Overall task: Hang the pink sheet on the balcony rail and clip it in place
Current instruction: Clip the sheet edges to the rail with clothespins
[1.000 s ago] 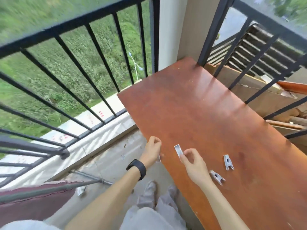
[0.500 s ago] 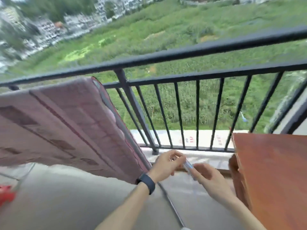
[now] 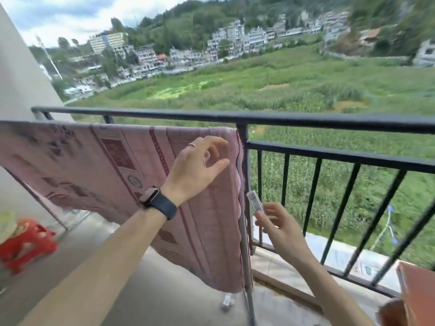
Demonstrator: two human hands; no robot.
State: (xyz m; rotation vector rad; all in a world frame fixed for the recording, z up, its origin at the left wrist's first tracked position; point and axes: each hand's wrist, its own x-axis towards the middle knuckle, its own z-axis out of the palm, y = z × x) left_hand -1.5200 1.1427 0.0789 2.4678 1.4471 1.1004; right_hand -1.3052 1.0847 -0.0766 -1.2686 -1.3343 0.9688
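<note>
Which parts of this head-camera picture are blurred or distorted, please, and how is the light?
In the head view, the pink sheet smears toward its left end and the red stool is blurred; the left hand and the right hand pinching the clip look sharper; the head view's wide lens splays the rail bars; light is soft daylight, without glare.

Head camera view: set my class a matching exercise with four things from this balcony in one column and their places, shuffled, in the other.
Things:
1 pink sheet
2 clip
3 red stool
4 left hand

Places:
A on the floor, far left
B raised in front of the sheet's right edge
C hanging along the black railing
D pinched in the right hand

Pairs: 1-C, 2-D, 3-A, 4-B
</note>
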